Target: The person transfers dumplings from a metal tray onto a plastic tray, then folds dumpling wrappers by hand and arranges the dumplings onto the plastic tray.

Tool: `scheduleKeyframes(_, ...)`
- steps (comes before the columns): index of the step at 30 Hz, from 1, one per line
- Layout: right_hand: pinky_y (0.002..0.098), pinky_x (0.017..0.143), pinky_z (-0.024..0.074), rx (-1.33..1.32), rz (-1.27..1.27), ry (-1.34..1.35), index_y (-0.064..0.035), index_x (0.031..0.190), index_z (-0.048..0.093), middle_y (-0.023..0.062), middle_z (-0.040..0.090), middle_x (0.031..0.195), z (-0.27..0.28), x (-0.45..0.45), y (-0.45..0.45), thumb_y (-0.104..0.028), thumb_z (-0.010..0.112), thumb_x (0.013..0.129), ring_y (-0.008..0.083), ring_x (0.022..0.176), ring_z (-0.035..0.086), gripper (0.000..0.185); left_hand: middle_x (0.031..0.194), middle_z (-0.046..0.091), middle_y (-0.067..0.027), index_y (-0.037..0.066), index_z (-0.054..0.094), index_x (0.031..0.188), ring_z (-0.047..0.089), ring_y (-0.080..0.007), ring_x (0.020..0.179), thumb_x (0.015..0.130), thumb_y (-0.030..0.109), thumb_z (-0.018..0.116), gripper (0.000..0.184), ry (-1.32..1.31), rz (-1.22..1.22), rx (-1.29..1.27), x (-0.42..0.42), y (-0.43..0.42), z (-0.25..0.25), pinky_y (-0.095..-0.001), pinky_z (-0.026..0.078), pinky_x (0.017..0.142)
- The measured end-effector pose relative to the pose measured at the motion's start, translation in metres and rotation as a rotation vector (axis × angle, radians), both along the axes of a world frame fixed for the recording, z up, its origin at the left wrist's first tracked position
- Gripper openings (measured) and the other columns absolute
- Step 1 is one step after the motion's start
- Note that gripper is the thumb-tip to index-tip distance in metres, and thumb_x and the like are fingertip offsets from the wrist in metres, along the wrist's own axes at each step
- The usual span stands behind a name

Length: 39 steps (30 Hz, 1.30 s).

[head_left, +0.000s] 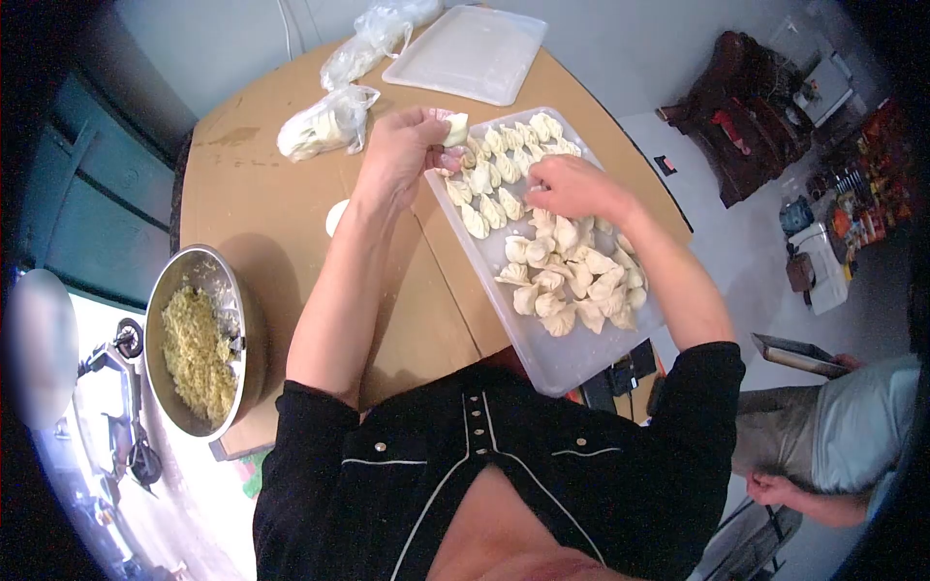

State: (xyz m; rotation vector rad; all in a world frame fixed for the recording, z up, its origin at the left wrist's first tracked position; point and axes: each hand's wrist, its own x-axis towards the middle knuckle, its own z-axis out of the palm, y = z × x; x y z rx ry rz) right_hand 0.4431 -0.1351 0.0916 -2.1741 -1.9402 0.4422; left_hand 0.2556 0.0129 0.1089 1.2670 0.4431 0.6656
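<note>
My left hand (pixel 395 155) is raised over the tray's left edge, its fingers pinching a pale dumpling (pixel 455 130). Over the middle of the white plastic tray (pixel 562 373), my right hand (pixel 573 186) has its fingers curled down among the dumplings. Its fingertips are partly hidden, so what they grip does not show. Pleated dumplings (pixel 496 172) stand in rows across the far part of the tray. Nearer my body lies a loose heap of paler dumplings (pixel 572 281). A round white wrapper (pixel 336 218) lies on the table, partly behind my left forearm.
A steel bowl (pixel 254 334) with chopped yellowish filling (pixel 199 353) stands at the left table edge. Plastic bags (pixel 329 124) and another white tray (pixel 470 53) lie at the back of the brown table (pixel 417 290). Another person (pixel 852 426) is at the right.
</note>
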Motion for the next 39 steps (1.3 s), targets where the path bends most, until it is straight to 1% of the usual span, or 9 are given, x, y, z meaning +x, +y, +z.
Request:
scheduleKeyframes(11,0.0356,0.068,0.0457,0.136,-0.038,0.177,-0.0002,0.091,0.055,0.0119,0.060,0.080,0.012,-0.014,-0.021,-0.020,0.067,0.072,0.0242,0.075,0.058,0.030,0.081,0.062,-0.0120,-0.008,0.058,0.093,0.061,-0.0159,0.062,0.087,0.003,0.053,0.014,0.007,0.008,0.009,0.000,0.000,0.000,-0.0251,0.053,0.054)
scheduleKeyframes(15,0.0381,0.072,0.0474,0.092,-0.026,0.255,-0.0001,0.092,0.057,0.0156,0.064,0.086,0.028,-0.027,-0.032,-0.022,0.067,0.071,0.0294,0.083,0.062,0.032,0.081,0.061,-0.0118,-0.008,0.058,0.093,0.061,-0.0161,0.062,0.086,0.003,0.053,0.014,0.007,0.024,-0.007,-0.001,-0.001,-0.001,-0.0251,0.053,0.054)
scheduleKeyframes(17,0.0327,0.067,0.0444,0.021,0.048,0.304,-0.0027,0.090,0.054,0.0088,0.059,0.081,0.032,-0.030,-0.037,-0.018,0.070,0.073,0.0196,0.075,0.055,0.028,0.082,0.061,-0.0117,-0.008,0.058,0.093,0.061,-0.0161,0.062,0.086,0.003,0.053,0.014,0.000,0.022,-0.004,0.000,0.000,0.000,-0.0253,0.053,0.054)
scheduleKeyframes(20,0.0318,0.067,0.0445,0.010,0.199,0.225,-0.0028,0.090,0.055,0.0074,0.059,0.082,0.035,-0.037,-0.042,-0.020,0.071,0.073,0.0183,0.075,0.055,0.029,0.082,0.061,-0.0120,-0.009,0.058,0.093,0.061,-0.0165,0.062,0.086,0.003,0.053,0.014,0.008,0.021,-0.002,-0.002,0.001,0.000,-0.0253,0.053,0.054)
scheduleKeyframes(26,0.0304,0.069,0.0450,-0.208,0.194,0.428,-0.0023,0.093,0.058,0.0074,0.061,0.081,0.046,-0.040,-0.039,-0.022,0.066,0.080,0.0183,0.075,0.057,0.025,0.080,0.061,-0.0120,-0.008,0.058,0.091,0.061,-0.0168,0.061,0.085,0.001,0.053,0.012,-0.012,0.022,-0.016,0.001,0.002,-0.001,-0.0259,0.053,0.052)
scheduleKeyframes(29,0.0307,0.070,0.0455,-0.030,0.151,0.534,-0.0018,0.096,0.060,0.0091,0.061,0.079,0.035,-0.027,-0.023,-0.016,0.059,0.084,0.0201,0.075,0.058,0.019,0.079,0.061,-0.0118,-0.007,0.059,0.089,0.061,-0.0170,0.061,0.085,0.000,0.053,0.010,-0.020,0.016,-0.015,0.002,0.005,-0.005,-0.0260,0.053,0.052)
scheduleKeyframes(32,0.0370,0.075,0.0482,0.260,0.132,0.271,-0.0003,0.099,0.060,0.0160,0.064,0.086,0.023,-0.023,-0.003,-0.013,0.051,0.086,0.0279,0.083,0.062,0.021,0.079,0.061,-0.0117,-0.007,0.058,0.088,0.062,-0.0173,0.062,0.085,0.000,0.052,0.010,0.006,0.035,0.001,0.003,0.003,-0.004,-0.0261,0.054,0.053)
scheduleKeyframes(35,0.0366,0.080,0.0454,0.404,0.138,0.139,0.0008,0.099,0.059,0.0147,0.059,0.093,-0.003,-0.018,0.022,-0.007,0.052,0.083,0.0291,0.091,0.057,0.019,0.080,0.062,-0.0117,-0.007,0.058,0.089,0.062,-0.0172,0.062,0.085,-0.001,0.051,0.010,-0.006,0.011,-0.010,0.002,0.004,-0.005,-0.0263,0.054,0.053)
scheduleKeyframes(39,0.0390,0.083,0.0441,0.314,0.184,0.117,0.0008,0.099,0.059,0.0150,0.057,0.099,-0.007,-0.016,0.037,-0.005,0.052,0.081,0.0310,0.097,0.055,0.020,0.081,0.062,-0.0116,-0.007,0.058,0.091,0.062,-0.0170,0.062,0.085,-0.001,0.051,0.011,-0.014,-0.013,-0.017,0.001,0.007,-0.005,-0.0264,0.054,0.054)
